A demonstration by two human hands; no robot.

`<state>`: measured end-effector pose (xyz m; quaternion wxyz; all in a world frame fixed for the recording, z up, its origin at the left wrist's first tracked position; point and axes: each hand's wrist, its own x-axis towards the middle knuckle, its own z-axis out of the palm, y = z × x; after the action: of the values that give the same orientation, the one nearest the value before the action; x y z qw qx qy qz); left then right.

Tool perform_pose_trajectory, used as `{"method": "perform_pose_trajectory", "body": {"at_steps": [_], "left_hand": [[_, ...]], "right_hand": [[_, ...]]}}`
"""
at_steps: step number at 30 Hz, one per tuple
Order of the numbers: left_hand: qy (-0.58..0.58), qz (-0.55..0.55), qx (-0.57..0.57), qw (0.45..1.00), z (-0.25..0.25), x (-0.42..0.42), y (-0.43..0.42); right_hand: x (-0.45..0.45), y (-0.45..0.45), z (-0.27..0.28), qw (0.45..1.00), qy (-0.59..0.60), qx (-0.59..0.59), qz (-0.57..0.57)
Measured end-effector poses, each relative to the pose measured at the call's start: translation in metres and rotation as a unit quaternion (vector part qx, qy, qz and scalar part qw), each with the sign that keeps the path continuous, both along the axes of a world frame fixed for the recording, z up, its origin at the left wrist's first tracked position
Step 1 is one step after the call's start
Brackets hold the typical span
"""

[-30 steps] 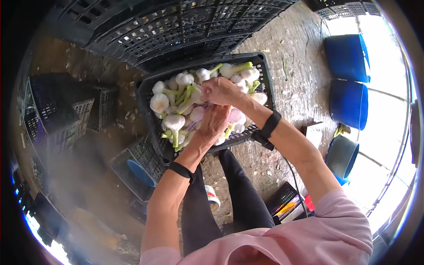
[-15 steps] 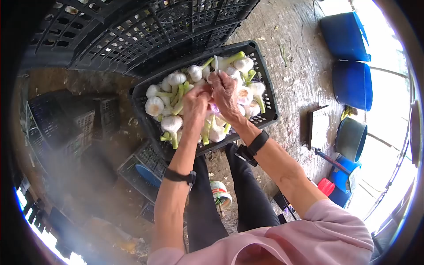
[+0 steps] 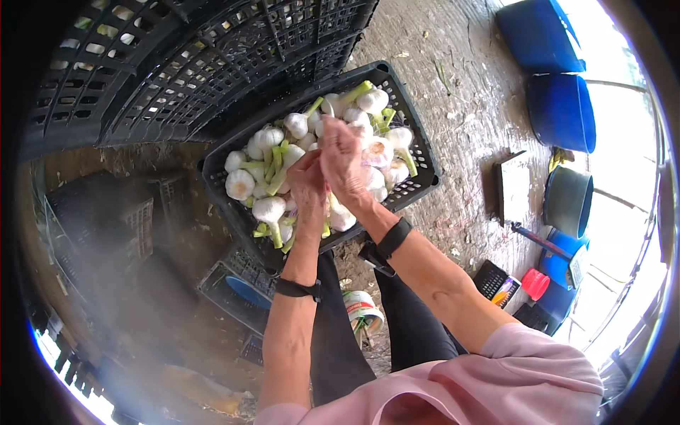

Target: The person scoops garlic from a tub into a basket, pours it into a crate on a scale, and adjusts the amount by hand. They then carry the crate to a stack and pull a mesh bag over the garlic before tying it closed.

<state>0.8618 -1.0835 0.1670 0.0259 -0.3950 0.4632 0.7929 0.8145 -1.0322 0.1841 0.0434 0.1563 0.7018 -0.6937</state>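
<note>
A black plastic crate [image 3: 413, 119] full of white garlic bulbs [image 3: 269, 210] with short green stems lies in front of my legs. My left hand [image 3: 309, 183] and my right hand [image 3: 343, 159] meet above the middle of the crate, both with curled fingers. A sliver of purple-tinged garlic shows between them, apparently in my left hand; most of it is hidden. My right hand is closed against the left, and its fingers hide what they grip. A thin whitish curved strip [image 3: 329, 106] stands just beyond my right fingertips; I cannot tell what it is.
A tall black slatted crate [image 3: 234, 71] stands against the far left side. Blue tubs [image 3: 559, 113], a grey-green bucket [image 3: 569, 200] and a red container [image 3: 535, 283] line the right. A white tub [image 3: 363, 312] sits between my legs. More crates [image 3: 237, 283] are at lower left.
The view has shifted slightly, so the crate appears a little further left. My hands stay together over the garlic, and the purple patch between them is now more hidden.
</note>
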Motion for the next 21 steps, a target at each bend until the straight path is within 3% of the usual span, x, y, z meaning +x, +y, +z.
{"method": "perform_pose_trajectory", "body": {"at_steps": [1,2,3,4,6,7,8,10,11,12,15,21], "left_hand": [[-0.002,-0.003,-0.001,1.000,-0.003,0.005,-0.003],[0.054,-0.029,-0.014,0.998,-0.002,0.011,-0.007],[0.112,-0.056,-0.027,0.992,-0.001,0.014,-0.011],[0.111,-0.059,-0.026,0.992,-0.001,0.014,-0.014],[-0.007,-0.105,-0.017,0.994,0.010,0.011,-0.021],[0.051,0.053,0.100,0.992,0.005,0.009,-0.015],[0.053,0.054,0.099,0.992,0.005,0.008,-0.018],[0.046,-0.034,0.233,0.971,0.002,0.007,-0.031],[0.015,-0.075,0.232,0.970,-0.029,0.006,-0.038],[0.015,-0.077,0.232,0.970,-0.022,0.005,-0.041],[-0.001,-0.085,0.353,0.932,-0.020,0.005,-0.046],[0.017,-0.082,0.343,0.936,-0.015,0.003,-0.050]], "right_hand": [[0.001,0.000,-0.002,0.975,0.139,0.144,0.101],[0.000,-0.001,0.003,0.900,0.270,0.281,0.196],[0.000,0.001,0.009,0.874,0.232,0.322,0.279],[-0.002,0.001,0.015,0.875,0.230,0.322,0.277],[-0.007,0.000,0.019,0.799,0.199,0.377,0.424],[-0.006,0.002,0.022,0.818,0.260,0.311,0.408],[-0.002,0.003,0.026,0.817,0.262,0.310,0.408],[0.012,0.008,0.038,0.859,0.329,0.269,0.287],[0.023,0.014,0.040,0.900,0.253,0.224,0.274],[0.029,0.020,0.032,0.901,0.253,0.225,0.271],[0.041,0.032,0.009,0.954,0.099,0.203,0.199],[0.030,0.037,0.003,0.941,0.126,0.221,0.222]]}}
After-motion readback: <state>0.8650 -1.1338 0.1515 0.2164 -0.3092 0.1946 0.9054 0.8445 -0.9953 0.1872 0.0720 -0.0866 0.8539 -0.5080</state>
